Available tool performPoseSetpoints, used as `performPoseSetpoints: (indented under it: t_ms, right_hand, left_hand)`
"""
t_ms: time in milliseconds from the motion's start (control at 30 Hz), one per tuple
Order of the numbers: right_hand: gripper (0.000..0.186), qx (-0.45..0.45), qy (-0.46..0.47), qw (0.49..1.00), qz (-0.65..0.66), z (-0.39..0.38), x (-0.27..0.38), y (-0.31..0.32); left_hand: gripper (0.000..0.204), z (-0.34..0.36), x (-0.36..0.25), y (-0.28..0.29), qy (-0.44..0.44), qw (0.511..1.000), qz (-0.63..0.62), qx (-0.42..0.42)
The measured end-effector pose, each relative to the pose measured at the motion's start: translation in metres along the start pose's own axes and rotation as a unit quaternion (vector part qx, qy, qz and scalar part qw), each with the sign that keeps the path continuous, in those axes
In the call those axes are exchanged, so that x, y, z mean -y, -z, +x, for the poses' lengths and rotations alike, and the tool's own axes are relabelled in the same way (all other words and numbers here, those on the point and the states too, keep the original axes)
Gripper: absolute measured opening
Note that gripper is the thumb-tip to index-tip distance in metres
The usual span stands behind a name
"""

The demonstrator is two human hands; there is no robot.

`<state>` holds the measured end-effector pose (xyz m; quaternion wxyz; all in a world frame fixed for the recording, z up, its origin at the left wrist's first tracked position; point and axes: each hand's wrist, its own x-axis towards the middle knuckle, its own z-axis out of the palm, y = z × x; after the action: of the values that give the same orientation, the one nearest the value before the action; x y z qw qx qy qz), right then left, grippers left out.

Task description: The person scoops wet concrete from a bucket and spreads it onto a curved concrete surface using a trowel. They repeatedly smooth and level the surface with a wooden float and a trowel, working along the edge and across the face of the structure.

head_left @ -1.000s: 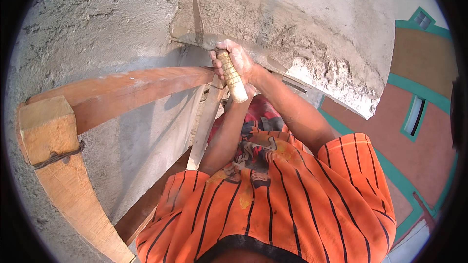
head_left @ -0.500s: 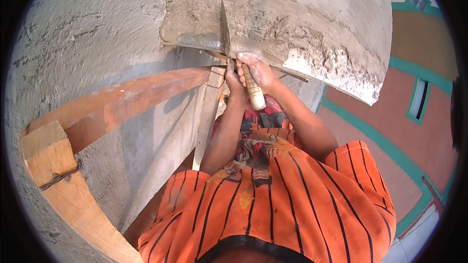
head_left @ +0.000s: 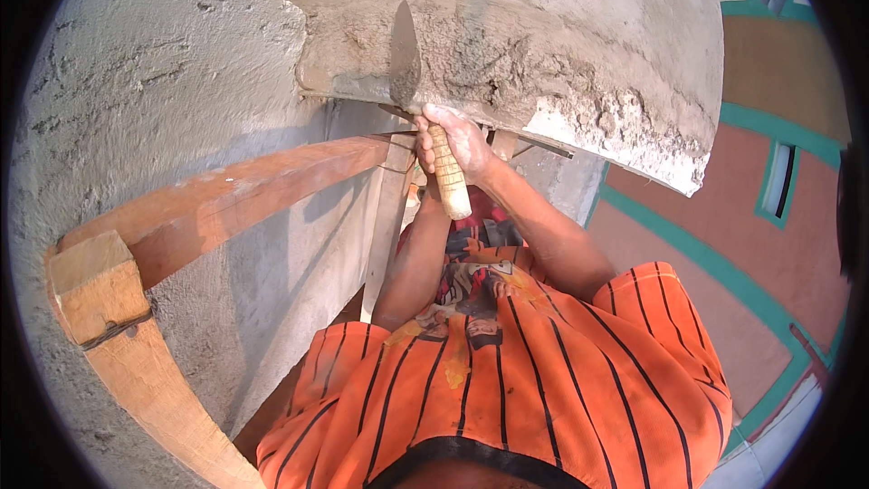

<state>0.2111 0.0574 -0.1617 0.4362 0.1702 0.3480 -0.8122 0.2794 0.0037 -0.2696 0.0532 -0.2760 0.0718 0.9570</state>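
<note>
My right hand point(head_left: 463, 138) is wrapped around the pale, ribbed handle of a trowel point(head_left: 449, 174), near the blade end. The trowel's pointed metal blade point(head_left: 404, 59) stands nearly edge-on against rough wet mortar point(head_left: 489, 54) along the lower edge of a concrete slab point(head_left: 588, 0). My left hand point(head_left: 429, 183) is raised close behind the handle, beneath the slab edge. The handle and my right hand mostly cover it, so its fingers cannot be made out. Wet grey mortar looks smoothed to the left of the blade and is lumpy to the right.
A reddish wooden beam point(head_left: 244, 199) runs along the grey plastered wall point(head_left: 163, 81) at left, tied to a pale timber point(head_left: 154, 380). An upright post point(head_left: 385, 226) stands beside my left forearm. Farther right is a pinkish building with green bands point(head_left: 715, 254).
The trowel and my right hand have shifted slightly left, and the blade has turned to show more of its face. My left hand has dropped lower behind the handle.
</note>
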Motion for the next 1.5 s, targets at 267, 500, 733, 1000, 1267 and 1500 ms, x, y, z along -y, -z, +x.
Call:
performPoseSetpoints:
  t_ms: [267,500,733,1000,1267,1500]
  right_hand:
    - [0.026,-0.114,0.036,0.993,-0.011,-0.006,0.002,0.031]
    - [0.029,-0.134,0.048,0.990,-0.015,-0.067,-0.005,0.041]
    - [0.027,-0.010,-0.045,0.997,-0.067,0.063,0.001,-0.038]
    - [0.028,-0.056,0.016,0.996,-0.073,0.013,0.011,0.011]
    - [0.028,-0.245,0.076,0.960,-0.112,-0.110,-0.002,0.080]
    - [0.028,-0.095,0.052,0.992,-0.063,-0.063,0.000,0.042]
  left_hand:
    - [0.046,0.006,-0.002,-0.029,-0.021,0.992,0.026,-0.125]
    - [0.049,0.021,0.015,0.001,-0.133,0.976,0.060,-0.160]
    - [0.044,0.020,0.024,0.013,-0.149,0.977,0.094,-0.121]
    - [0.041,0.031,0.007,0.054,-0.093,0.992,0.041,0.073]
    - [0.049,0.021,0.011,0.004,-0.123,0.982,-0.019,-0.144]
    - [0.067,0.007,-0.003,-0.033,0.039,0.973,0.118,-0.195]
